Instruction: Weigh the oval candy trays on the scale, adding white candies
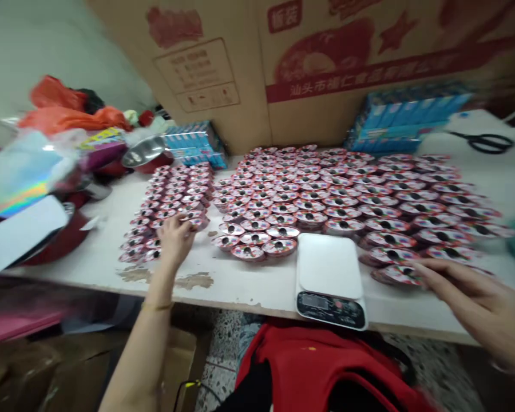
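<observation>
Several small round sealed cups with pink-and-white lids cover the white table (240, 283) in two fields: a narrow block of cups (171, 200) at the left and a wide spread of cups (352, 194) at the centre and right. My left hand (174, 237) rests on the near corner of the left block, fingers curled over a cup. My right hand (476, 300) lies low at the right, fingers stretched out flat, their tips touching a cup (397, 274) at the near edge of the spread. A white digital scale (329, 279) sits between my hands at the table's front edge.
A large printed cardboard box (326, 63) stands along the back. Blue packs (405, 117) lean against it, another blue pack (193, 146) further left. Black scissors (487, 142) lie at the back right. Orange bags, a metal bowl (148, 151) and shiny film clutter the left.
</observation>
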Available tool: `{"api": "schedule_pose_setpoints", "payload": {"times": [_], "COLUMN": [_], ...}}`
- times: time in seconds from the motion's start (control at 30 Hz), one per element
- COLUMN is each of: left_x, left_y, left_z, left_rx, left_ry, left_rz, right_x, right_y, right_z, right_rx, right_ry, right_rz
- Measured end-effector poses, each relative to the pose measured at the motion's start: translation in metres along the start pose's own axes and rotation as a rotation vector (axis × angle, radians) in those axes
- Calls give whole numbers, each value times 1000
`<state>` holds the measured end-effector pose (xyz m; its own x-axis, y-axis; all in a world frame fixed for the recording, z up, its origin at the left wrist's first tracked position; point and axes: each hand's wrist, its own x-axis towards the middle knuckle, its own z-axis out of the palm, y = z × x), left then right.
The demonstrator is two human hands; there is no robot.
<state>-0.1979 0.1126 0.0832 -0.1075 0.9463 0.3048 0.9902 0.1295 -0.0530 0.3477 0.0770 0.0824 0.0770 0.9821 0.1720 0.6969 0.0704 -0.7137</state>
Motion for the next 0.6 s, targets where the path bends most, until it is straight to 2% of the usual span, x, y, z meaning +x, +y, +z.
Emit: {"api": "schedule_pose_setpoints", "payload": {"times": [0.07, 0.13, 0.17, 0.2, 0.3, 0.4, 0.5, 0.6], "left_x": [2, 3, 3, 2, -8, -17, -20, -17], "left_y": [26, 65, 89, 116, 199, 260, 283, 276], "left_z": [-24, -46, -55, -60, -57, -30, -6, -1], "left_rx": [-181, -377, -470, -563, -724, -722, -682, -697], "left_ry": [107, 173, 181, 130, -90, -202, -243, -252], "left_rz": [119, 257, 309, 363, 491, 626, 704, 739], "right_x": [3, 6, 7, 7, 7, 6, 12, 27], "right_y": [-14, -17, -16, -15, -11, -2, 30, 90], "right_z": [-2, 0, 1, 2, -3, -26, -70, -126], "right_rx": [84, 134, 154, 170, 194, 174, 46, -182], "right_ry": [-30, -31, -40, -51, -67, 17, 239, 499], "right_rz": [-2, -18, -28, -41, -65, -38, 74, 206]}}
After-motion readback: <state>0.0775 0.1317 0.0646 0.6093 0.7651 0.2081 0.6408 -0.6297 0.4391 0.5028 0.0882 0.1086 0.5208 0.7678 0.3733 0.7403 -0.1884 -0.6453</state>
